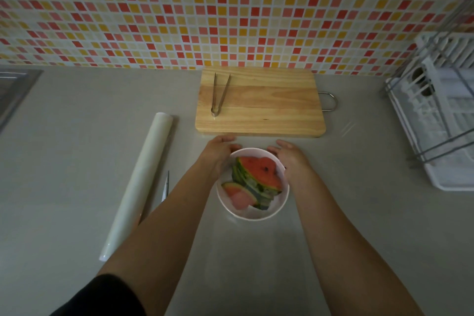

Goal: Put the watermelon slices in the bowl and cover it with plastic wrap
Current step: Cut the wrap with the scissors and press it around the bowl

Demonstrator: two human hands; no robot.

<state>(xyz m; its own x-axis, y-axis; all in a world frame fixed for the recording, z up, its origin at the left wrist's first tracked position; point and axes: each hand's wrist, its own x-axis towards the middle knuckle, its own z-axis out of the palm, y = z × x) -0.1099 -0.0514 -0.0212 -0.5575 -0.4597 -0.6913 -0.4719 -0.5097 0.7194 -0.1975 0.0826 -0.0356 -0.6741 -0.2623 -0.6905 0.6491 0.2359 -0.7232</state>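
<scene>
White bowl (256, 217) at frame centre on grey counter (77, 136), holding stacked watermelon slices (259, 174): red flesh, striped green rind. Clear film (256, 251) seems laid over it, trailing toward bottom edge. My left hand (218, 154) cups upper-left rim, fingers curved, grip unclear. My right hand (289, 159) against upper-right rim, fingers near straight. Wrap roll (138, 187) left of frame; thin metal blade (166, 186) beside it, half hidden by my forearm. Above bowl: cutting board (269, 102) with tongs (219, 93). Dish rack (441, 115) at right edge.
</scene>
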